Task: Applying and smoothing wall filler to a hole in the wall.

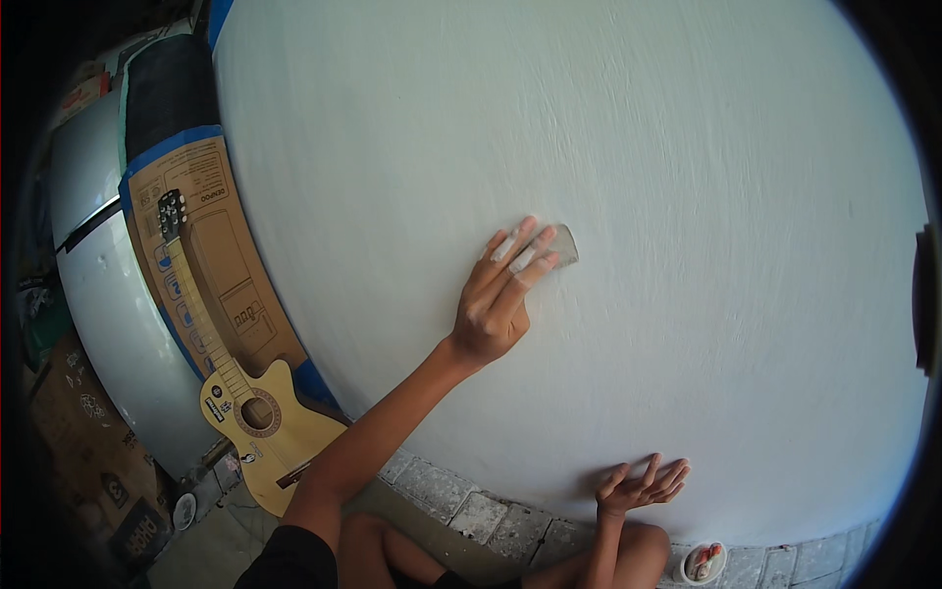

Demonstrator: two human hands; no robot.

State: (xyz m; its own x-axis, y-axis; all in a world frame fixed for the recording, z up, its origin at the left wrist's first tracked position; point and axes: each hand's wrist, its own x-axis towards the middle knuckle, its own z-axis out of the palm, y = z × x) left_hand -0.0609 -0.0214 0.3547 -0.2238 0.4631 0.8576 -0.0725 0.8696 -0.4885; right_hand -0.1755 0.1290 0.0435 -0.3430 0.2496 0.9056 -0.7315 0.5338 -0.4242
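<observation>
My left hand (498, 293) presses a small grey piece of sandpaper (564, 247) flat against the white wall (667, 226). White wrapping, perhaps tape, shows on some of its fingers. The sandpaper's far edge sticks out past the fingertips, and the rest lies under the hand. Low on the wall, my right hand (640, 491) is open with its fingers spread and holds nothing. Its fingertips are at the wall surface, though I cannot tell how firmly they touch. Faint streaks run over the wall around the sandpaper.
An acoustic guitar (270, 432) leans at the left against a brown cardboard box (231, 250). Beyond it stands a silver refrigerator (128, 324). A white tub (703, 563) with reddish items sits by my right knee. Grey paving blocks (481, 515) line the wall's foot.
</observation>
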